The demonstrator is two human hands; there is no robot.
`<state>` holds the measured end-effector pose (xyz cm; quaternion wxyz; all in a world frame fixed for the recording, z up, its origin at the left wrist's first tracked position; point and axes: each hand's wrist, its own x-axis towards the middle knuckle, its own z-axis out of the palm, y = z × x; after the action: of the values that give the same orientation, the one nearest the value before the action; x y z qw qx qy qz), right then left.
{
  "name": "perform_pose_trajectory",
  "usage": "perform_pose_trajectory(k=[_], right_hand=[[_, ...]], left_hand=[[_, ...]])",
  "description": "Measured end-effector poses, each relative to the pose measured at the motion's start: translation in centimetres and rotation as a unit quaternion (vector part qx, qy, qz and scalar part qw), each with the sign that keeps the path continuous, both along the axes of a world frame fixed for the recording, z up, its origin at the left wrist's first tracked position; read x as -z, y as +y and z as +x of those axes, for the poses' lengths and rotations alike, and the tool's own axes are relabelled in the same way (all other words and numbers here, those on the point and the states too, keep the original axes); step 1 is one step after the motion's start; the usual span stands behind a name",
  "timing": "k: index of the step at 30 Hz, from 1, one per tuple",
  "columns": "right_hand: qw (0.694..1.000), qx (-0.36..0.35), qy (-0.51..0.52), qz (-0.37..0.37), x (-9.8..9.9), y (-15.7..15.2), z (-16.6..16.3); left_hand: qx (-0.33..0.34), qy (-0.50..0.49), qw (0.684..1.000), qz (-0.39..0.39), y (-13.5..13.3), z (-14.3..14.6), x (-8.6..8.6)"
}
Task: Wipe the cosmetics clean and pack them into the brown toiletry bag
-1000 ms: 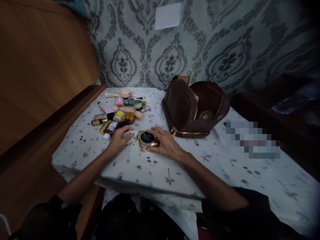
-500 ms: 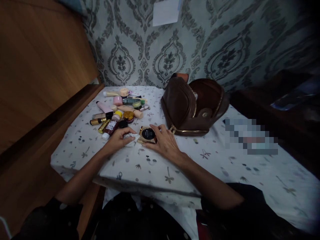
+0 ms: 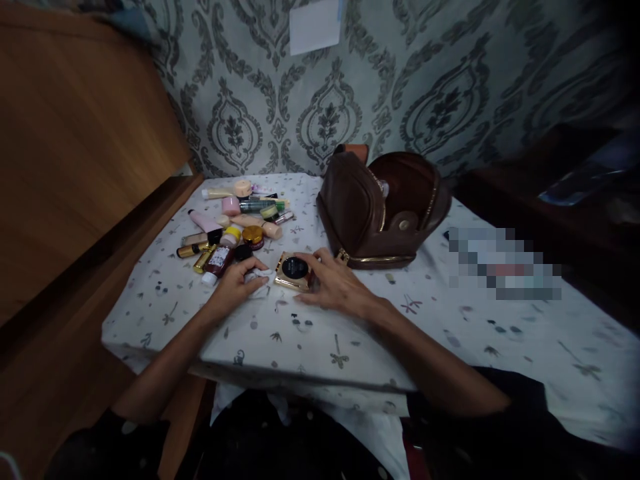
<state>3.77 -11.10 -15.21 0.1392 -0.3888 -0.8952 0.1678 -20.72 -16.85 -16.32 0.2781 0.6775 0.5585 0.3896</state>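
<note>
A gold compact case (image 3: 291, 281) with a round black top lies near the middle of the cloth-covered table. My right hand (image 3: 334, 283) is curled round the compact's right side, its index finger at the top edge and its thumb low by the front edge. Just to the left, my left hand (image 3: 237, 285) pinches a crumpled white tissue or wipe (image 3: 259, 285) against the cloth. Beyond that hand lies a group of cosmetics, among them a dark red bottle (image 3: 219, 260), an amber-lidded jar (image 3: 253, 237), a pink tube (image 3: 206, 223) and a gold tube (image 3: 193, 249).
A brown leather bag (image 3: 350, 207) stands unzipped at the back, right of the cosmetics. On the right of the table is a blurred-out flat item (image 3: 505, 263). A wooden cabinet (image 3: 90, 147) borders the left side, and a patterned wall (image 3: 280, 87) rises behind.
My right hand has loosened a little around the compact, its thumb shifting toward the front edge. More of the compact's gold front shows. The view has turned slightly; my left hand keeps the tissue.
</note>
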Motion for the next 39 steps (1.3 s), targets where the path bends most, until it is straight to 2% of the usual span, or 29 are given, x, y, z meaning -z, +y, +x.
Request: perform_pose_trajectory(k=[4,11,17,21,24,28,33,36,39], right_hand=[[0.998,-0.047,0.018,-0.044,-0.9,1.2,1.3],[0.999,0.027,-0.040,0.013,-0.7,0.0,-0.2],[0.996,0.050,-0.061,0.028,0.1,0.0,-1.0],[0.996,0.070,-0.062,0.013,-0.2,0.2,-1.0],[0.998,0.052,-0.043,-0.004,-0.6,0.4,-0.6],[0.999,0.013,-0.012,-0.048,-0.7,0.9,0.0],[0.997,0.000,0.016,-0.076,-0.5,1.2,0.5],[0.994,-0.019,0.039,-0.098,-0.5,1.2,0.7],[0.990,-0.041,0.062,-0.122,-0.3,1.4,1.0]], left_hand=[[-0.012,0.016,1.000,0.002,0.1,0.0,0.1],[-0.036,0.027,0.999,0.002,0.2,0.2,0.2],[0.020,0.009,1.000,-0.009,-0.1,0.7,-0.6],[0.084,-0.003,0.996,-0.034,-0.4,0.5,-1.0],[0.095,-0.005,0.994,-0.044,-0.4,0.4,-0.9],[0.035,-0.002,0.999,-0.021,0.1,0.4,-0.6],[-0.045,0.012,0.999,-0.016,1.1,1.0,-0.7],[-0.070,0.077,0.995,0.011,1.9,2.0,-1.2],[-0.062,0.153,0.985,0.058,2.6,3.3,-2.0]])
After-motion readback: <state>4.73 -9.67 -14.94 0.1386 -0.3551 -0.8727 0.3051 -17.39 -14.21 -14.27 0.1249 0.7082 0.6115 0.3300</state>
